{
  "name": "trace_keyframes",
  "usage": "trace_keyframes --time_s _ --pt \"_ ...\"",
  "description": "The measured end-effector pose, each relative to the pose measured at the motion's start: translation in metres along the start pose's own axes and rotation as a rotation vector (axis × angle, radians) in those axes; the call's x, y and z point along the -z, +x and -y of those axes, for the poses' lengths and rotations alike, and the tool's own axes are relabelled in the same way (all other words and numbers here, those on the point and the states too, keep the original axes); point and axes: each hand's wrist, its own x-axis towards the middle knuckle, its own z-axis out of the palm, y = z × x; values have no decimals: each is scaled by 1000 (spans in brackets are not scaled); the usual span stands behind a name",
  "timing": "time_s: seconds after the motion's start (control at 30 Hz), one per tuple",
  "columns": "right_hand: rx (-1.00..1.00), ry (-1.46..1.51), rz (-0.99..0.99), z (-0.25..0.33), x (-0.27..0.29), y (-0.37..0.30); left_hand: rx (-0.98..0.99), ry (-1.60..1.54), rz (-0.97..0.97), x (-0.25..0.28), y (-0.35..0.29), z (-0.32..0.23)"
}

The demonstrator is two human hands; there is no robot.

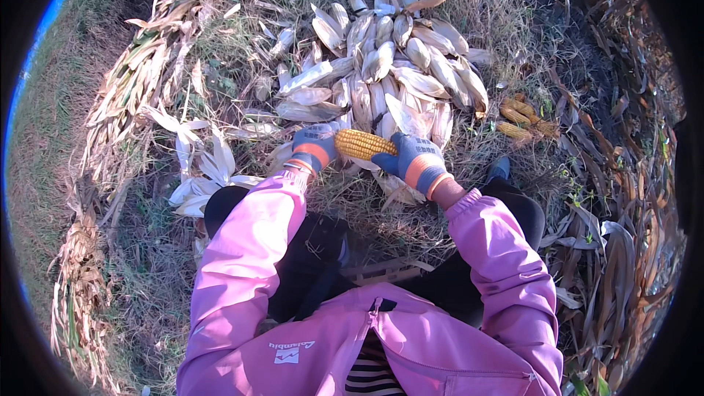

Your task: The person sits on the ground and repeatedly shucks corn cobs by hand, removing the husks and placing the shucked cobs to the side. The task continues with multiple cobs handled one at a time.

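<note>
A bare yellow corn cob (361, 144) lies sideways between my gloved hands, its kernels showing. My left hand (315, 148), in a grey-blue glove with an orange band, is closed around the cob's left end. At the other end, my right hand (415, 160) grips it in a matching glove, thumb along the lower side. A pale loose husk (408, 117) shows just beyond the right hand; whether the fingers touch it I cannot tell. Directly ahead lies a heap of corn ears in dry husks (381, 59).
Several husked cobs (518, 116) lie on the grass right of the heap. Peeled-off husks (202, 172) are strewn to my left, beside my knee. Dry corn stalks (136, 81) run along the left, and more dry leaves (623, 264) cover the right side.
</note>
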Motion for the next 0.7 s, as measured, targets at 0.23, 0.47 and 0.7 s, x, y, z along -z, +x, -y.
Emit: trace_keyframes --time_s 0.23,0.47,0.7 --pt "-118 -3 -29 28 -21 -8 178 40 37 -23 11 6" --pt "-63 148 -29 6 -20 12 202 -4 -102 -26 24 24" --pt "-98 458 40 -12 -27 26 226 -246 -154 -30 24 27"
